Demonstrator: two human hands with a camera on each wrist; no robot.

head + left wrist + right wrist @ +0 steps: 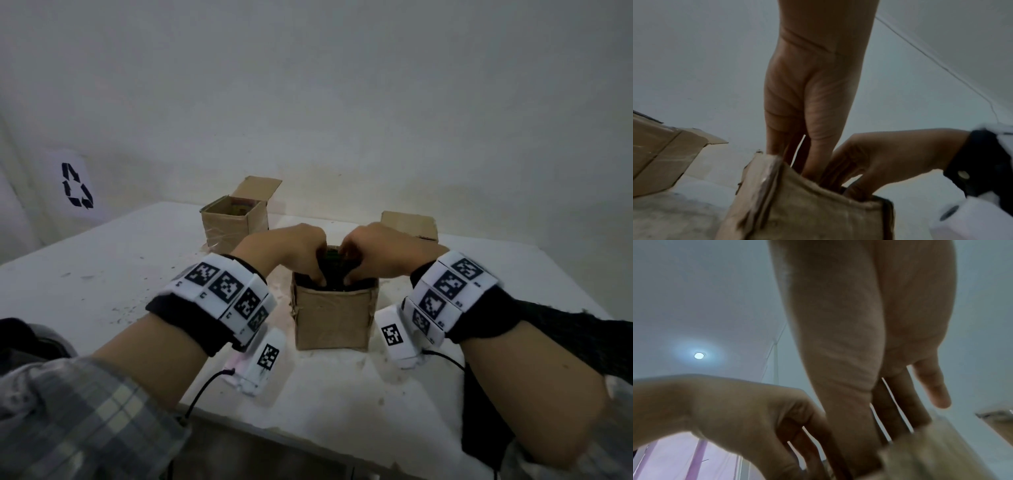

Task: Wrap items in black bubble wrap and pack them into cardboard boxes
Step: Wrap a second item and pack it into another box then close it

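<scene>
A small open cardboard box [334, 318] stands on the white table [102, 284] in front of me. A bundle in black bubble wrap [334, 274] sits in its mouth, with a bit of green showing at the top. My left hand [291, 253] reaches in from the left and my right hand [373, 250] from the right. Each has its thumb on the near side of the bundle and its fingers on the far side, pinching it. The fingertips are hidden inside the box. In the wrist views the left hand [807, 146] and right hand [869, 386] go straight down into the box [807, 211].
A second open box [234, 219] with coloured contents stands at the back left. A third cardboard box [409, 224] is behind my right hand. A dark sheet [486, 411] hangs over the near table edge under my right forearm. A recycling sign [77, 186] is on the wall.
</scene>
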